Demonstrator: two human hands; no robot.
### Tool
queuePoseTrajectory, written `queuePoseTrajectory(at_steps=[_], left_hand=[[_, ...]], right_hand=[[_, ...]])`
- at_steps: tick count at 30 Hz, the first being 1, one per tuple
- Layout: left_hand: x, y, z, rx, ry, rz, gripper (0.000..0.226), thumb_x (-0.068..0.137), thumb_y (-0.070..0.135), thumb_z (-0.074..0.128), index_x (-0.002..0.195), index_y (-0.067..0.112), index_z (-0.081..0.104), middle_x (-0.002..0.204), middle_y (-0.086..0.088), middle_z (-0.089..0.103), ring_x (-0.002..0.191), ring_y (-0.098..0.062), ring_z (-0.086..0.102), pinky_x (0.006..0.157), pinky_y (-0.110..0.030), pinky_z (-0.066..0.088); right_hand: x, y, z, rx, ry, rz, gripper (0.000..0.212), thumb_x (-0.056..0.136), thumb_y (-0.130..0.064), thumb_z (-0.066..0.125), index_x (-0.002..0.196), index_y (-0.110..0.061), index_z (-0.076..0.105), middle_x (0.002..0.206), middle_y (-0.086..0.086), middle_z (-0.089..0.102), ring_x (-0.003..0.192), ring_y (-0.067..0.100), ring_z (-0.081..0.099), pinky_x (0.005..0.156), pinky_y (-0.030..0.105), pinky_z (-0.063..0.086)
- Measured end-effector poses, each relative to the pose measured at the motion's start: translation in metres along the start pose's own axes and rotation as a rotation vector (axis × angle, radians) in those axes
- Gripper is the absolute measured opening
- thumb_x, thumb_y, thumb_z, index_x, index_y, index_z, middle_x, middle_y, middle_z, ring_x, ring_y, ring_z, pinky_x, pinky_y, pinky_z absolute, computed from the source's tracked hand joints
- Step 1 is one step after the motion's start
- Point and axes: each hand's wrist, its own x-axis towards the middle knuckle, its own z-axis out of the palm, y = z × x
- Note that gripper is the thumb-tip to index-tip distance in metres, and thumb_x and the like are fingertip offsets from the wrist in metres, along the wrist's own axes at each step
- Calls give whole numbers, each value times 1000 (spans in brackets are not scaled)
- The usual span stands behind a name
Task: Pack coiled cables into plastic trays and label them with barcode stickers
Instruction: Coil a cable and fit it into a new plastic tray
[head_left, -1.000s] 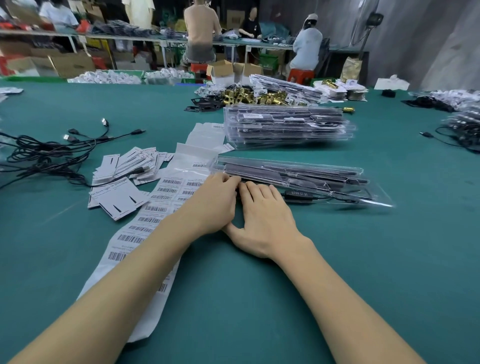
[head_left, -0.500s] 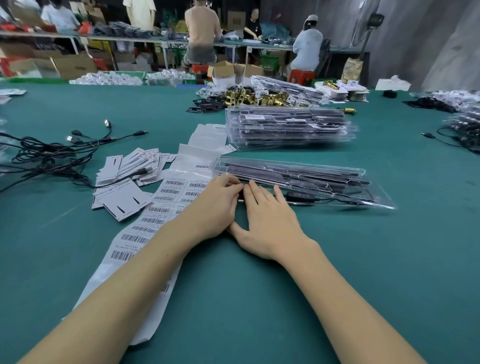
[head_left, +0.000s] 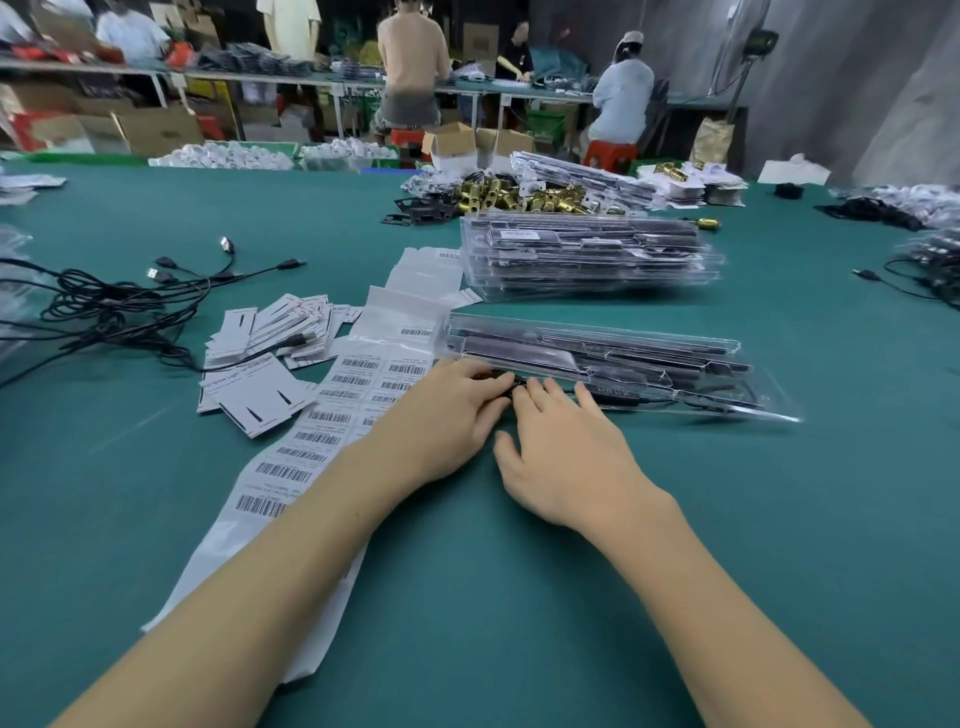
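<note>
The long strip of barcode stickers (head_left: 332, 410) carries black barcodes with small print that is too small to read. On one white card (head_left: 249, 387) beside it, words like "Grow Light" can be partly read; the rest is blurred. The clear plastic tray (head_left: 597, 358) lies on the green counter (head_left: 779, 519) just in front of the hands, with its long axis from left to right and the right end a little nearer to the camera. A black cable (head_left: 623, 397) runs along its front edge. The left hand (head_left: 441, 415) has curled fingers at the left end of the tray and seems to pinch the cable. The right hand (head_left: 566, 457) lies flat with straight fingers touching the front edge of the tray.
</note>
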Motion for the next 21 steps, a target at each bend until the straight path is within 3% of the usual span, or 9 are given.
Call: queuePoseTrajectory(at_steps=[5,13,18,21], left_hand=[[-2,6,5,188,-83,23,51,108,32,30,154,10,30,159,-3,34,142,-23,32,117,-27,17],[-3,11,4,231,-113,52,55,108,29,24,155,0,19,162,-14,24,149,-22,19,117,-23,1],[-2,7,6,226,-118,70,56,108,32,20,158,7,14,165,-7,19,152,-17,13,121,-24,1],[0,7,8,233,-102,63,56,108,35,19,158,10,19,163,-4,25,150,-18,18,122,-30,11]], right_hand=[[1,-2,7,48,25,24,61,103,-34,24,157,-5,20,164,9,22,152,20,15,125,42,6],[1,2,10,59,45,11,62,102,-32,24,157,-6,17,165,7,21,153,18,13,125,44,5],[-1,2,11,75,72,4,63,102,-31,25,158,-5,13,166,7,17,154,18,10,125,44,3],[-3,2,11,98,94,-2,63,102,-29,27,158,-5,13,166,9,16,153,19,10,125,42,5]])
